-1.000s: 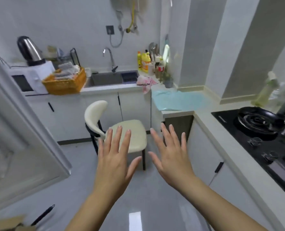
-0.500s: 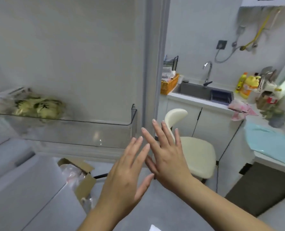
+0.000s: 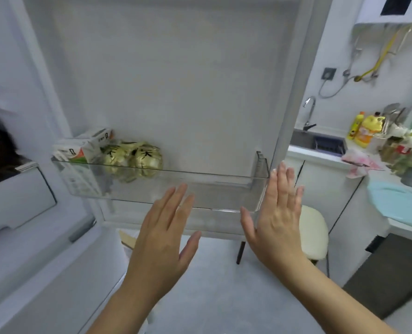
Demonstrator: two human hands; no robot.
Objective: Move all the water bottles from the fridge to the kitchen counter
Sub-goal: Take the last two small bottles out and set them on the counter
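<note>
Facing open fridge door (image 3: 176,80) | left hand (image 3: 162,239) lower centre, fingers spread, empty | right hand (image 3: 277,225) beside it, fingers spread, empty | gold packets (image 3: 134,160) at left of clear door shelf (image 3: 212,189)

The clear door shelf (image 3: 224,186) holds a carton (image 3: 79,153) and two gold-wrapped packets (image 3: 137,160).

White fridge door (image 3: 176,80), clear bin (image 3: 224,189), gold packets (image 3: 132,160) with black lettering up-left of left hand (image 3: 161,237), cream chair (image 3: 313,232) behind right hand (image 3: 277,218).
</note>
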